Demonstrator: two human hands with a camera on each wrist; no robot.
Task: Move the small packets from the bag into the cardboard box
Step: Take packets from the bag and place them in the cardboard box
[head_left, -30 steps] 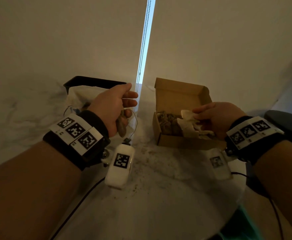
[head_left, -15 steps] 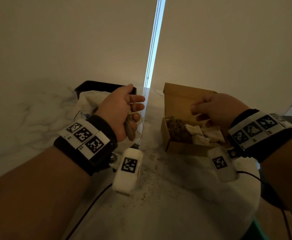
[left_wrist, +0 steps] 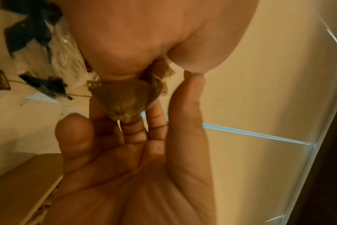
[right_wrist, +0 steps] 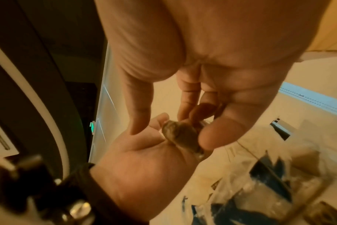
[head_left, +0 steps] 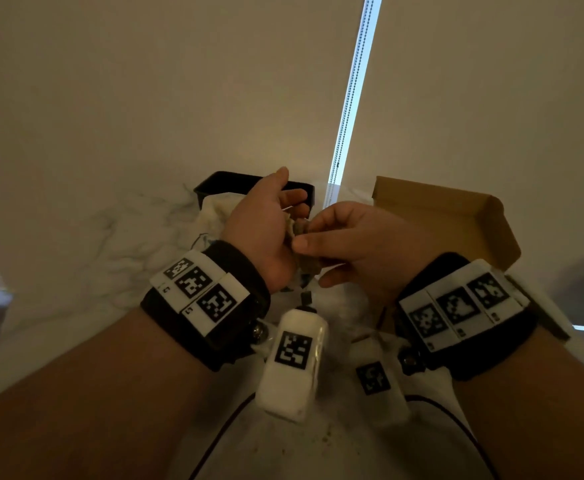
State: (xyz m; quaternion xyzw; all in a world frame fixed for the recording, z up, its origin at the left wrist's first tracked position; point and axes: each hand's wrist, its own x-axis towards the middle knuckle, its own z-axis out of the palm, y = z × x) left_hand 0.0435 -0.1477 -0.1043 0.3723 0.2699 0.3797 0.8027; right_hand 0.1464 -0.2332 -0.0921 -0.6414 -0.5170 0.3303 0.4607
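Note:
My left hand (head_left: 266,233) is raised between the bag and the box and grips small brown packets (head_left: 308,265). One brown mesh packet (left_wrist: 123,99) sticks out from under its curled fingers. My right hand (head_left: 349,240) has come up against it. Its fingers (left_wrist: 187,106) lie spread around the packet (right_wrist: 180,137), touching it, while the thumb (right_wrist: 138,109) stands just apart. The crumpled white plastic bag (head_left: 214,213) lies behind my left hand. The open cardboard box (head_left: 439,216) stands to the right; my right arm hides its inside.
A black tray (head_left: 221,180) sits behind the bag against the wall. A bead-chain blind cord (head_left: 349,98) hangs between bag and box. The white marble table (head_left: 76,254) has crumbs on it and a curved edge at lower right. Cables run across its front.
My right hand has left the box and swung left to meet my left hand. The left hand has stayed raised with its packets.

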